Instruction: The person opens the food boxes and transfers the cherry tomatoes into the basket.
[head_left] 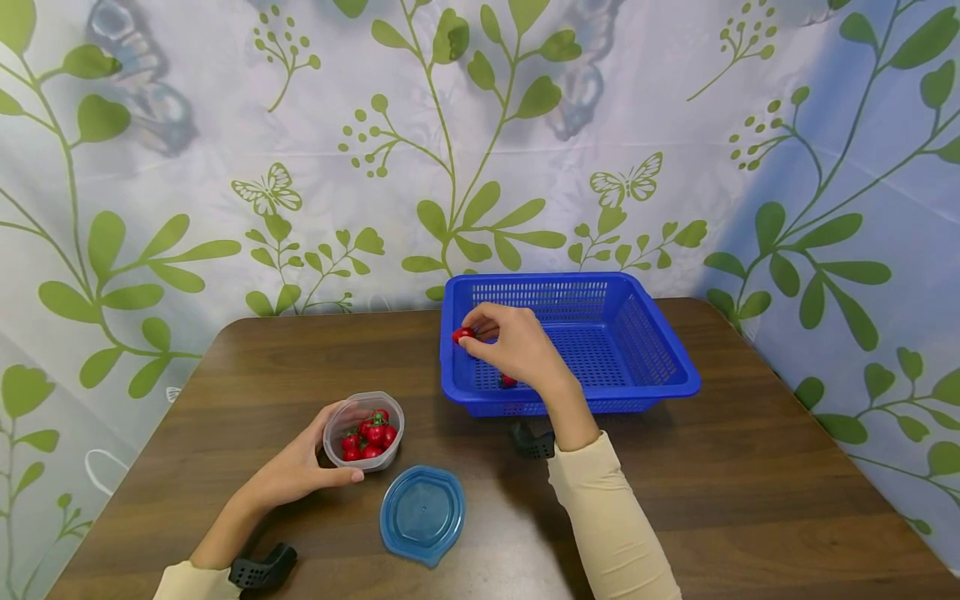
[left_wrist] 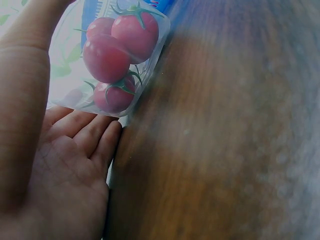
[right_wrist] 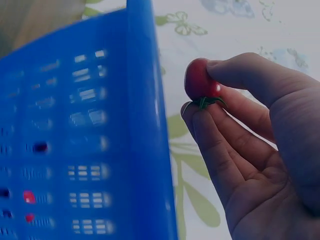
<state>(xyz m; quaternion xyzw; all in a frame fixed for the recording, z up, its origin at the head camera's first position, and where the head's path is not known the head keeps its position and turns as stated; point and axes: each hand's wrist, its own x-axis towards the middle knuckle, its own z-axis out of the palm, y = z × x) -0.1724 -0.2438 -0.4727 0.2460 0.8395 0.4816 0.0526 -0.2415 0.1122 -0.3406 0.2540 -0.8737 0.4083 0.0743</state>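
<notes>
My right hand [head_left: 516,337] is over the left part of a blue plastic basket [head_left: 678,379], pinching a red cherry tomato [right_wrist: 201,80] with a green stem between thumb and fingers. Another cherry tomato [head_left: 507,380] lies low in the basket, partly hidden by the hand. On the left, my left hand [head_left: 303,462] holds a small clear plastic container [head_left: 339,427], fingers along its far left side and thumb at the near side. Several cherry tomatoes [head_left: 372,435] with green stems sit inside it; the left wrist view shows them through the clear wall.
A blue lid [head_left: 422,512] lies flat on the wooden table [head_left: 750,483], in front of the container and between the two forearms. Behind the table hangs a cloth [head_left: 315,167] printed with leaves and butterflies. Each wrist wears a black band [head_left: 262,568].
</notes>
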